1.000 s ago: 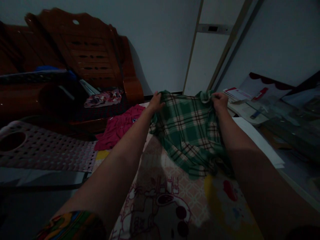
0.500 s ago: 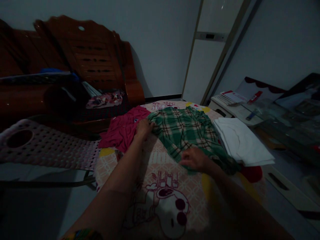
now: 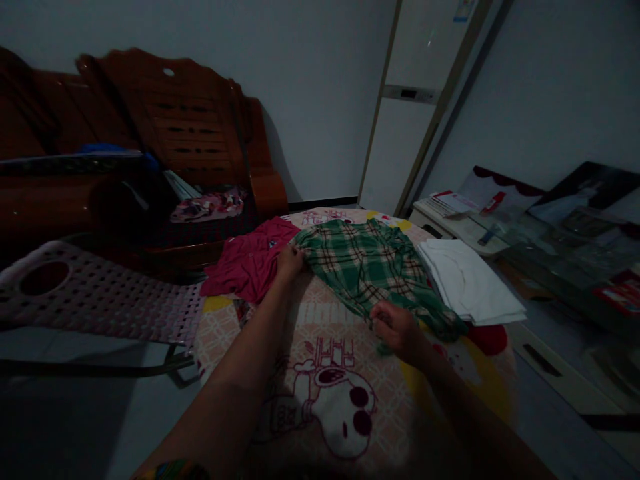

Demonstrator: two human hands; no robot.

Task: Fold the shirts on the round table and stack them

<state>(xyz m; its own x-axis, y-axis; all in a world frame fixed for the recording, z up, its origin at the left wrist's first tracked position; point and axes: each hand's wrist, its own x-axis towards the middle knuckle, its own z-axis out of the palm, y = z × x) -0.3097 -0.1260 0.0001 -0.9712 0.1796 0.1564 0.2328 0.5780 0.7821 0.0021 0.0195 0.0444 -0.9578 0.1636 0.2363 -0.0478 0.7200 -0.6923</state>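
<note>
A green plaid shirt [image 3: 367, 257] lies spread on a round table covered by a patterned cloth [image 3: 320, 320]. My left hand [image 3: 290, 262] is closed on the shirt's left end, beside a magenta garment [image 3: 250, 263]. Fingers curled, my right hand [image 3: 397, 330] grips the shirt's near edge, and a bit of green fabric hangs below the fist. Right of the shirt lies a folded white cloth [image 3: 470, 280].
A woven lounge chair [image 3: 125, 293] stands left of the table, with a carved wooden sofa [image 3: 185, 127] behind it. A glass-topped cabinet [image 3: 545, 247] with papers is at the right. Beyond rises a tall white appliance [image 3: 400, 133].
My right hand has closed from loosely curled fingers into a grip on the shirt's near edge. My left hand stays at the shirt's left end. The camera view has shifted slightly.
</note>
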